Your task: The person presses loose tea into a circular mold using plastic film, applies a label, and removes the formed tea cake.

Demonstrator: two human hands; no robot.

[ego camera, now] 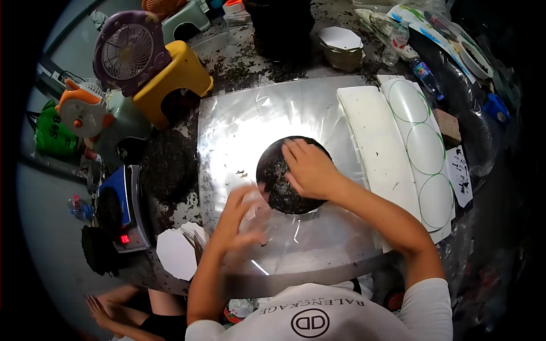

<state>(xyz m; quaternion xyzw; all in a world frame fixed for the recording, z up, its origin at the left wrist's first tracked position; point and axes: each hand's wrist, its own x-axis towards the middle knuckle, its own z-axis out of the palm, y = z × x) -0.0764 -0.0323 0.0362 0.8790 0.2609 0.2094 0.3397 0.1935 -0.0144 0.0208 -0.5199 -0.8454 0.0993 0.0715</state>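
Note:
A round, dark, flat cake of compressed leafy material (pixel 277 187) lies on a shiny clear plastic sheet (pixel 341 230) over the table. My right hand (pixel 309 166) rests on the cake's upper right part, palm down, its fingers slightly spread. Left of the cake, my left hand (pixel 245 217) is raised over the sheet and blurred, fingers apart, with nothing seen in it. Whether its fingertips touch the cake's edge I cannot tell. A stack of long white cards (pixel 379 149) lies to the right, beside a sheet with green-outlined circles (pixel 426 147).
At left are a digital scale (pixel 136 230) bearing dark material, white octagonal cards (pixel 175 253), another dark round cake (pixel 166 166), a yellow stool (pixel 170 85) and a purple fan (pixel 128 53). A dark stack (pixel 281 30) and more octagonal cards (pixel 341 40) stand behind. Another person's hand (pixel 99 313) is at lower left.

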